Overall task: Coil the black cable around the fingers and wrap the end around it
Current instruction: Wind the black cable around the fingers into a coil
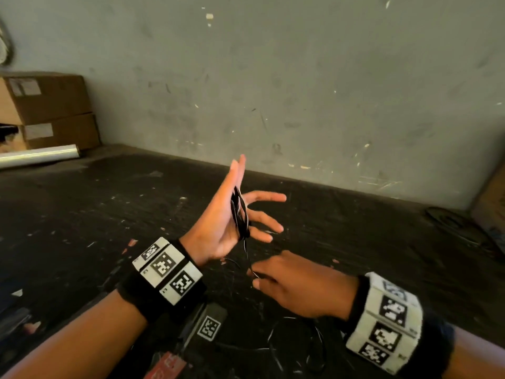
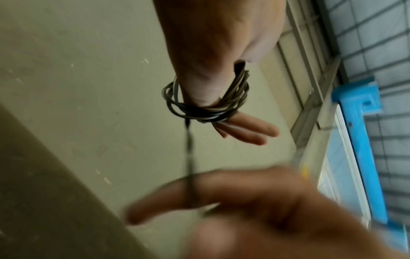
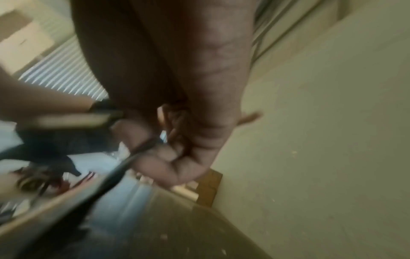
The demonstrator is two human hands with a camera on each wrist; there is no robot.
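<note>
My left hand (image 1: 216, 228) is raised above the dark table (image 1: 82, 214) with its fingers straight and spread. The black cable (image 1: 240, 214) is looped several times round those fingers; in the left wrist view the coil (image 2: 206, 106) sits loosely near their base. One strand (image 2: 189, 157) drops from the coil to my right hand (image 1: 276, 277), which pinches it between thumb and fingers just below the left hand. The right wrist view, blurred, shows that pinch on the cable (image 3: 142, 149). The rest of the cable (image 1: 300, 346) lies loose on the table beneath my right wrist.
Stacked cardboard boxes (image 1: 46, 105) and a roll of clear film (image 1: 38, 155) stand at the back left against the wall. A black card with a square marker (image 1: 209, 328) and a red item (image 1: 166, 367) lie near the front edge. More cardboard (image 1: 492, 203) leans at the right.
</note>
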